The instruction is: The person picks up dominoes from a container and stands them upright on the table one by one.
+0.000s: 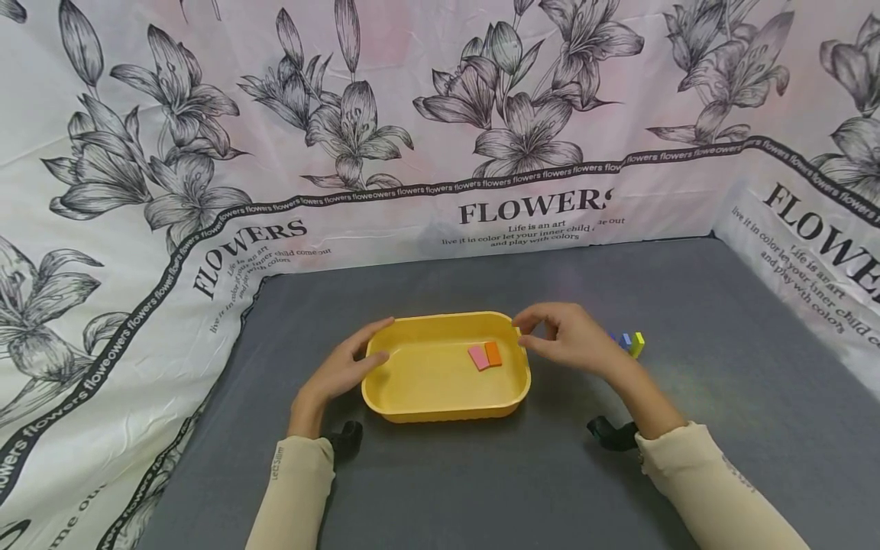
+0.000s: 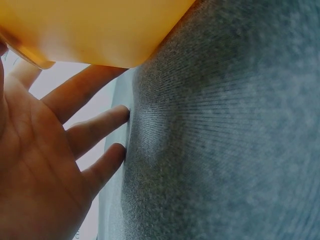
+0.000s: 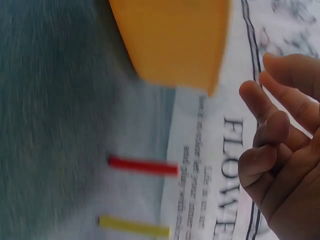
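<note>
A yellow plastic basin (image 1: pixel 440 416) sits on the grey table. Inside it, a pink block (image 1: pixel 478 357) and an orange block (image 1: pixel 493 354) lie side by side toward the right end. My left hand (image 1: pixel 347 367) holds the basin's left end, thumb over the rim and fingers outside. Its lower fingertips reach the table in the left wrist view. Over the basin's right rim hovers my right hand (image 1: pixel 567 336), fingers loosely bent with nothing visible between them. A gap separates these fingers from the basin (image 3: pixel 172 42) in the right wrist view.
Right of the right hand stand a yellow block (image 1: pixel 638 345) and a blue block (image 1: pixel 625 341), partly behind the wrist. A red block (image 3: pixel 143 166) shows in the right wrist view. Flower-printed cloth (image 1: pixel 385 221) hangs behind and beside the table (image 1: pixel 467 473).
</note>
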A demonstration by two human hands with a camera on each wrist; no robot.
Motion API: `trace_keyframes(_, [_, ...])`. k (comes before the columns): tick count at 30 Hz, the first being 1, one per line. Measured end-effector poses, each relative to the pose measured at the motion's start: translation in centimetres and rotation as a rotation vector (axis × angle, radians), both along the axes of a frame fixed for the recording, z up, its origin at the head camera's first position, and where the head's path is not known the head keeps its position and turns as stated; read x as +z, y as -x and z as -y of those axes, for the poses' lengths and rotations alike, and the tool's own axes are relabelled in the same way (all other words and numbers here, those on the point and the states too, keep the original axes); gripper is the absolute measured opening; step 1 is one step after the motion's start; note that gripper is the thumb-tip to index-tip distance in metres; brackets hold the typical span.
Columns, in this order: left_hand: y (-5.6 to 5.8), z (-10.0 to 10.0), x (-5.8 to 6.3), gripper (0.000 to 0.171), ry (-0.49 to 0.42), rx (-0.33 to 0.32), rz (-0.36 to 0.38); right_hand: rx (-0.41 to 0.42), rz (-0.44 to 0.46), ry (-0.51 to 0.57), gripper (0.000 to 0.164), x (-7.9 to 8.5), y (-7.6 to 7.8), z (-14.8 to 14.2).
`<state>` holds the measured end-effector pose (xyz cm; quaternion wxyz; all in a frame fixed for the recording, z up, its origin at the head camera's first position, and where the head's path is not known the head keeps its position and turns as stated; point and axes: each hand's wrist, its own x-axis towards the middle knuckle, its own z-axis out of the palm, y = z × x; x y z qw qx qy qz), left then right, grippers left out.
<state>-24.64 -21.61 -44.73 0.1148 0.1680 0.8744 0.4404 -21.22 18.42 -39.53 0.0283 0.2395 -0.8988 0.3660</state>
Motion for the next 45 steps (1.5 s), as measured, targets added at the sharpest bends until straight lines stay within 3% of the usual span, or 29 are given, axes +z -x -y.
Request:
trace_keyframes(9, [0.0,0.0,-0.2,0.057,0.001,0.009,-0.003,0.084,-0.09,-0.195,0.023,-0.7,0.6,4.3])
trace_keyframes(15, [0.0,0.0,-0.3,0.057,0.008,0.016,-0.002,0.082,-0.178,-0.277,0.017,-1.2,0.8,6.0])
trace_keyframes(21, [0.0,0.1,-0.3,0.057,0.014,0.023,-0.002,0.075,-0.149,-0.358,0.004,-1.5,1.1,7.6])
trace_keyframes(23, [0.0,0.1,-0.3,0.057,0.013,0.026,-0.001,0.068,-0.127,-0.389,0.01,-1.7,1.2,8.2])
trace_keyframes(29, [0.0,0.1,-0.4,0.057,0.021,0.016,-0.009,-0.044,-0.04,-0.482,0.041,-2.4,1.3,9.3])
trace_keyframes(37, [0.1,0.0,-0.4,0.057,0.02,0.015,-0.009,-0.198,0.017,-0.571,0.029,-2.5,1.4,10.7])
trace_keyframes(45, [0.3,0.1,-0.4,0.057,0.002,0.002,-0.015,-0.232,0.002,-0.576,0.028,-2.7,1.5,11.2])
